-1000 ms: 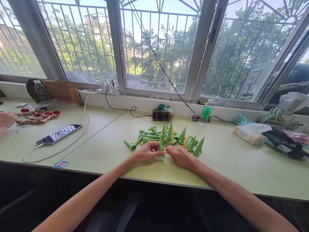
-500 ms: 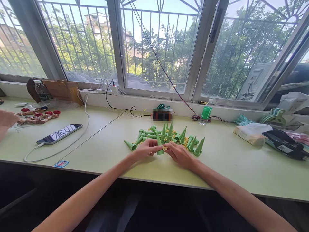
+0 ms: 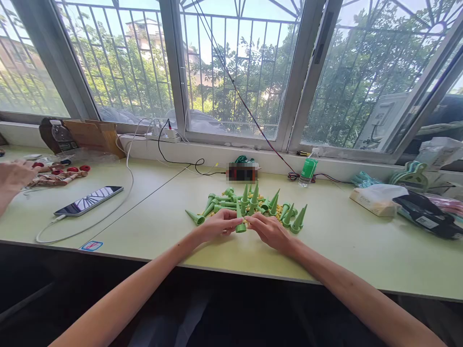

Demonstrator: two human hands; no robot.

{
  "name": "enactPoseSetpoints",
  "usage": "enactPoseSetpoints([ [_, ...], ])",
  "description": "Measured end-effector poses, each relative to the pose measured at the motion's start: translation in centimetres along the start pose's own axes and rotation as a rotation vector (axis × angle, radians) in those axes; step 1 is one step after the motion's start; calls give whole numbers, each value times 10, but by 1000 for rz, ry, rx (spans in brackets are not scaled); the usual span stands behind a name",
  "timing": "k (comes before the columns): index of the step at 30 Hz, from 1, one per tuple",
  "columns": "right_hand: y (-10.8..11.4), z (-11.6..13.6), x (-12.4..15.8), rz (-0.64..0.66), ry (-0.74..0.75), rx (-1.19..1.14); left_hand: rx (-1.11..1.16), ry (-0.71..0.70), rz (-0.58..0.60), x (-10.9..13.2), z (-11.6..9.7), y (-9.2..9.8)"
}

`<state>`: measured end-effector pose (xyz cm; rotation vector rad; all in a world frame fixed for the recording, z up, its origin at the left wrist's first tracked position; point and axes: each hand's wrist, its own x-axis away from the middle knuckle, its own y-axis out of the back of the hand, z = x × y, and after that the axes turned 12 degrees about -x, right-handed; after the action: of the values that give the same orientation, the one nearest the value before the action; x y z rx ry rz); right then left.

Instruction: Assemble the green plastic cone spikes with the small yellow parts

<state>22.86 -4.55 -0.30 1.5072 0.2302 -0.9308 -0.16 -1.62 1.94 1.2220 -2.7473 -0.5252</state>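
A heap of green plastic cone spikes (image 3: 253, 202) lies on the pale green table (image 3: 162, 217), with small yellow pieces among them. My left hand (image 3: 217, 224) pinches one upright green cone (image 3: 239, 219) near its base. My right hand (image 3: 269, 231) meets it from the right, fingertips pinched at the cone's base on something too small to make out. Both hands rest on the table just in front of the heap.
A phone (image 3: 88, 200) on a white cable lies to the left. Another person's hand (image 3: 12, 176) is at the far left by red and brown parts (image 3: 58, 174). A green bottle (image 3: 308, 168), a tissue pack (image 3: 376, 200) and dark bags (image 3: 427, 214) sit to the right.
The cone in my hands has shifted slightly left and up, and my fingers have moved round its base. The other person's hand at the far left has moved a little further in.
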Motion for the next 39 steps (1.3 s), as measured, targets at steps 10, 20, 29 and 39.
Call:
enactPoseSetpoints([
  [10,0,-2,1,-2,28,9,-81,-16,34,1,2,2],
  [20,-1,-4,3,26,-4,-18,-191,-34,-14,2,-6,-1],
  [29,-1,-4,2,49,-40,-54,-336,-118,-51,-1,0,-1],
  [39,-4,-3,4,124,-128,-83,-461,-147,-48,-1,6,-2],
])
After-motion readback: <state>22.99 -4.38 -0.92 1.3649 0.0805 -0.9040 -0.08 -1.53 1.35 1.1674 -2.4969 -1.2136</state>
